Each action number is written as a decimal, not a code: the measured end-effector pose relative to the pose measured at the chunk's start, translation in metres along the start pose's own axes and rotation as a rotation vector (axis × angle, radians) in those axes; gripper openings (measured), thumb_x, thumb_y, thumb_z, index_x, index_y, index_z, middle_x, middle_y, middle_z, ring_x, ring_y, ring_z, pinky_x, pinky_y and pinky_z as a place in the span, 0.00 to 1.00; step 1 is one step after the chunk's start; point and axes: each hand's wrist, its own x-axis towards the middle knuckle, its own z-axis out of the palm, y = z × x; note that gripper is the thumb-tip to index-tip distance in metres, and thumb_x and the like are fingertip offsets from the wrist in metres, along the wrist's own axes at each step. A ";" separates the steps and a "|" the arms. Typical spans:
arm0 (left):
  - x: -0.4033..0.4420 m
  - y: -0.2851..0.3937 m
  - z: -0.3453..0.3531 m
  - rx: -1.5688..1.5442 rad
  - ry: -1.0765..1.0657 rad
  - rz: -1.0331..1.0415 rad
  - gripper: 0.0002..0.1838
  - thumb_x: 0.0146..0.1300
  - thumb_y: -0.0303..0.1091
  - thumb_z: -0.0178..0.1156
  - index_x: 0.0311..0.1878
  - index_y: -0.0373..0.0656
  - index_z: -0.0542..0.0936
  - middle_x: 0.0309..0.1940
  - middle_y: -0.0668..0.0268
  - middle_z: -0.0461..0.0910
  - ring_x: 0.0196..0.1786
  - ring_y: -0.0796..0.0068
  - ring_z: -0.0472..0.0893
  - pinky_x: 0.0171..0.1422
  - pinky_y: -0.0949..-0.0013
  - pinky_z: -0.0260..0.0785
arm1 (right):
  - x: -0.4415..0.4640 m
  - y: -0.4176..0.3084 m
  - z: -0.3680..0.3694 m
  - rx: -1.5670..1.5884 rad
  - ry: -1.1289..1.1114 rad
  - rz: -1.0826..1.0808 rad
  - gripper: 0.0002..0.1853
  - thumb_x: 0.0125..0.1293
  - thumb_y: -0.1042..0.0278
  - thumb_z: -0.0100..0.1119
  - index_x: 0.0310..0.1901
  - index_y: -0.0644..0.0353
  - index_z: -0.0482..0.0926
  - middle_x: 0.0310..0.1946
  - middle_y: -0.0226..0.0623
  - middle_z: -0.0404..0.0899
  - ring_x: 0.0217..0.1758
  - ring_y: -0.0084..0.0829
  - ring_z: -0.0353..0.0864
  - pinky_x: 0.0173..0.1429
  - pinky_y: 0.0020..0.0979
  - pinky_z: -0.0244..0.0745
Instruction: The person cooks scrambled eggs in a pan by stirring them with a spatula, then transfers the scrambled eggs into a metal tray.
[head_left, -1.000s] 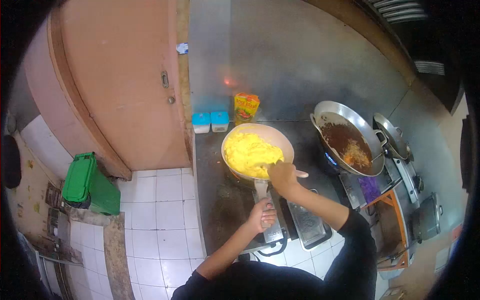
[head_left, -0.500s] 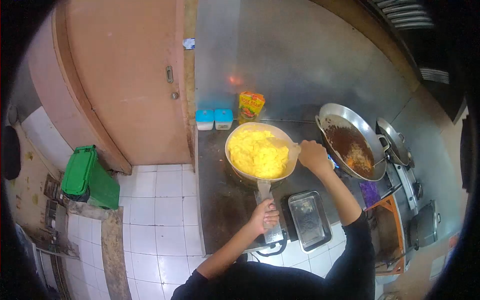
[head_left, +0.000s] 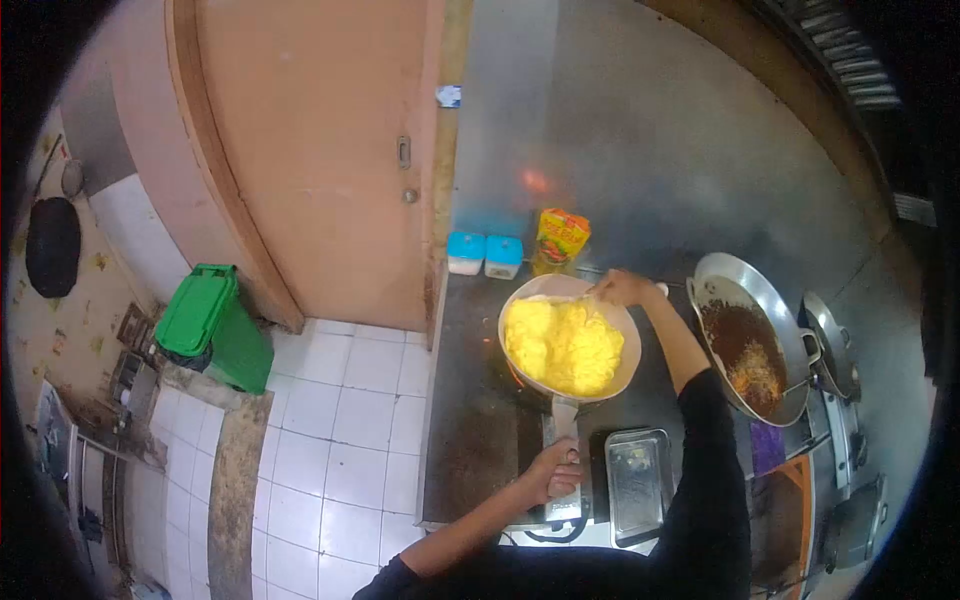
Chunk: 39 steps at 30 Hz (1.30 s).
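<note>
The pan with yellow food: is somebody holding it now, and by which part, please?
Yes, the left hand holds the pan by its handle. The right hand, at the far rim, holds a utensil by its pale handle.

Left hand (head_left: 555,470) is curled closed; right hand (head_left: 624,288) reaches farther forward.

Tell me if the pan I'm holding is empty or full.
Not empty: the pan has yellow food heaped across most of it.
</note>
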 end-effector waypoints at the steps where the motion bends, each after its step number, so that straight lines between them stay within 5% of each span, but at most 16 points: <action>1: 0.000 0.000 0.000 -0.009 0.008 0.004 0.17 0.59 0.48 0.51 0.20 0.53 0.64 0.08 0.79 0.51 0.08 0.88 0.50 0.09 0.82 0.43 | 0.006 -0.006 -0.008 0.004 -0.010 -0.007 0.16 0.54 0.59 0.56 0.45 0.50 0.80 0.41 0.35 0.80 0.39 0.28 0.78 0.42 0.31 0.71; 3: 0.000 0.000 0.000 -0.005 0.020 -0.001 0.16 0.60 0.48 0.50 0.20 0.52 0.64 0.08 0.79 0.51 0.08 0.88 0.50 0.09 0.82 0.42 | 0.009 -0.020 -0.016 -0.118 -0.130 -0.220 0.15 0.53 0.63 0.56 0.44 0.49 0.80 0.37 0.32 0.81 0.33 0.24 0.76 0.37 0.29 0.70; 7: -0.002 0.001 0.002 0.005 0.009 -0.009 0.17 0.60 0.48 0.49 0.18 0.52 0.65 0.09 0.80 0.51 0.08 0.88 0.49 0.09 0.82 0.43 | -0.027 -0.035 -0.022 -0.365 -0.074 -0.378 0.17 0.53 0.63 0.57 0.46 0.40 0.78 0.33 0.35 0.80 0.31 0.35 0.79 0.36 0.34 0.71; 13: 0.005 0.003 -0.005 0.036 0.010 -0.007 0.18 0.60 0.48 0.50 0.17 0.52 0.66 0.07 0.80 0.52 0.07 0.87 0.49 0.09 0.81 0.43 | -0.132 -0.080 -0.024 -0.790 0.112 -0.274 0.17 0.50 0.66 0.56 0.43 0.35 0.80 0.30 0.40 0.80 0.34 0.39 0.80 0.36 0.38 0.74; 17: 0.003 0.004 -0.002 0.001 0.016 -0.024 0.18 0.59 0.48 0.50 0.16 0.53 0.65 0.07 0.79 0.53 0.07 0.87 0.50 0.09 0.81 0.43 | -0.147 -0.087 0.030 -0.875 0.235 -0.196 0.10 0.48 0.66 0.56 0.34 0.48 0.82 0.26 0.36 0.80 0.31 0.36 0.81 0.31 0.38 0.74; 23: 0.005 0.004 -0.006 -0.024 0.003 -0.032 0.17 0.59 0.46 0.50 0.16 0.52 0.65 0.07 0.78 0.53 0.07 0.86 0.52 0.09 0.80 0.44 | -0.098 -0.073 0.091 -0.721 0.567 0.221 0.05 0.50 0.69 0.53 0.24 0.52 0.80 0.21 0.34 0.79 0.27 0.34 0.82 0.28 0.32 0.75; 28: 0.008 0.006 -0.007 -0.033 -0.024 -0.029 0.18 0.59 0.46 0.50 0.16 0.52 0.65 0.07 0.77 0.53 0.07 0.85 0.52 0.09 0.80 0.45 | -0.148 -0.093 0.038 -0.484 0.437 0.298 0.11 0.58 0.67 0.47 0.38 0.58 0.78 0.34 0.44 0.79 0.38 0.41 0.81 0.39 0.38 0.76; 31: 0.007 0.006 -0.006 -0.064 -0.050 -0.073 0.18 0.59 0.46 0.50 0.16 0.52 0.65 0.07 0.77 0.53 0.06 0.85 0.51 0.08 0.80 0.45 | -0.186 -0.132 0.024 -0.470 0.420 0.265 0.11 0.57 0.67 0.46 0.37 0.60 0.78 0.34 0.45 0.79 0.37 0.43 0.81 0.39 0.40 0.75; 37: 0.008 0.007 -0.005 -0.035 0.006 -0.029 0.19 0.60 0.47 0.49 0.16 0.51 0.64 0.07 0.77 0.52 0.07 0.86 0.51 0.08 0.81 0.45 | -0.156 -0.171 0.109 -0.522 0.355 0.045 0.09 0.54 0.68 0.52 0.32 0.57 0.81 0.29 0.42 0.81 0.33 0.37 0.82 0.32 0.33 0.76; 39: 0.013 0.004 -0.013 -0.077 -0.058 -0.026 0.18 0.60 0.46 0.49 0.17 0.51 0.64 0.07 0.77 0.52 0.07 0.86 0.52 0.08 0.81 0.45 | -0.119 -0.177 0.153 -0.518 0.435 0.321 0.08 0.55 0.67 0.52 0.33 0.57 0.81 0.28 0.38 0.81 0.35 0.32 0.82 0.31 0.35 0.77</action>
